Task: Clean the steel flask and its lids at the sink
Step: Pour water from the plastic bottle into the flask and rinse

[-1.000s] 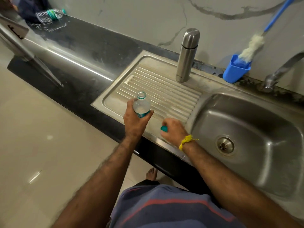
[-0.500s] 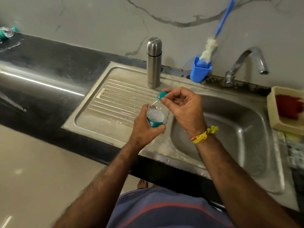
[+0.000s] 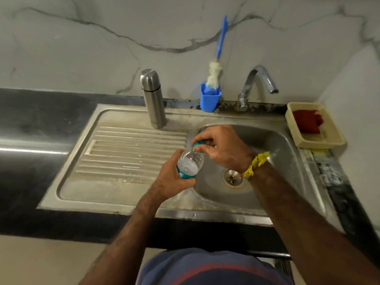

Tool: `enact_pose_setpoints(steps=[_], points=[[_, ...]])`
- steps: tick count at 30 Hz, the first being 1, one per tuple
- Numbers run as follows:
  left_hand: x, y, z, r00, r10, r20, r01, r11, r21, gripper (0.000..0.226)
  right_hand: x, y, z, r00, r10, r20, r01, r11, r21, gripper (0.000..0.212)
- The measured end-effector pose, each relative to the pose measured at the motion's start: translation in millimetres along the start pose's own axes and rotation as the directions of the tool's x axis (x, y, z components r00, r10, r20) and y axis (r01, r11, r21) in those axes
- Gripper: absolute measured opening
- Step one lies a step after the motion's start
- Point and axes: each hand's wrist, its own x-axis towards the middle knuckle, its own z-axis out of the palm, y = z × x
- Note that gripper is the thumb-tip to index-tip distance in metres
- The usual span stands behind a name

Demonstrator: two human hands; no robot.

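Note:
The steel flask [image 3: 153,98] stands upright with its lid on at the back of the drainboard [image 3: 115,153], apart from both hands. My left hand [image 3: 174,179] grips a small clear plastic bottle [image 3: 190,163] holding whitish liquid, tilted over the left edge of the sink basin [image 3: 273,153]. My right hand [image 3: 223,148] pinches the bottle's teal cap [image 3: 199,144], which sits on the bottle's mouth. A yellow thread is tied around my right wrist.
A blue bottle brush [image 3: 216,73] stands in a blue holder [image 3: 210,99] against the marble wall. The tap [image 3: 258,83] curves over the basin's back. A beige tray [image 3: 329,138] with a red cloth [image 3: 307,121] sits right of the sink. The drain [image 3: 232,177] lies below my right wrist.
My right hand lifted the teal cap from the sink's front edge and brought it onto the bottle's mouth. Both hands and the bottle shifted right, over the basin's edge.

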Motion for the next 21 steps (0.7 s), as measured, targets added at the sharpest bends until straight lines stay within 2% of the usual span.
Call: enact_pose_setpoints(steps=[2, 5, 8, 11, 15, 21], points=[[3.8, 2.1, -1.1, 1.000, 0.010, 0.019, -0.010, 1.000, 0.017, 0.064, -2.9, 0.6, -4.6, 0.999, 0.034, 0.006, -0.034, 0.999, 0.034, 0.018], [11.0, 10.4, 0.4, 1.000, 0.017, -0.020, -0.016, 0.999, 0.051, 0.063, 0.4, -1.9, -2.1, 0.991, 0.074, -0.108, -0.083, 0.993, -0.087, 0.025], [16.3, 11.7, 3.6, 0.999, 0.017, -0.034, -0.016, 0.999, 0.047, 0.061, 4.3, -2.7, 0.2, 0.988, 0.127, -0.091, -0.139, 0.980, -0.141, 0.031], [22.0, 11.0, 3.8, 0.997, 0.073, -0.030, -0.070, 0.995, 0.075, 0.063, 3.1, -0.8, 0.7, 0.986, 0.158, -0.061, -0.164, 0.981, -0.106, 0.026], [36.7, 10.6, 6.9, 0.986, 0.149, -0.071, -0.140, 0.983, 0.121, 0.072, 9.7, -2.0, -1.2, 0.962, 0.153, -0.227, -0.162, 0.987, -0.022, 0.023], [56.6, 2.6, 9.5, 0.984, 0.174, -0.042, -0.165, 0.973, 0.160, 0.072, 22.6, 8.9, 0.9, 0.943, 0.193, -0.270, -0.191, 0.981, 0.034, 0.021]])
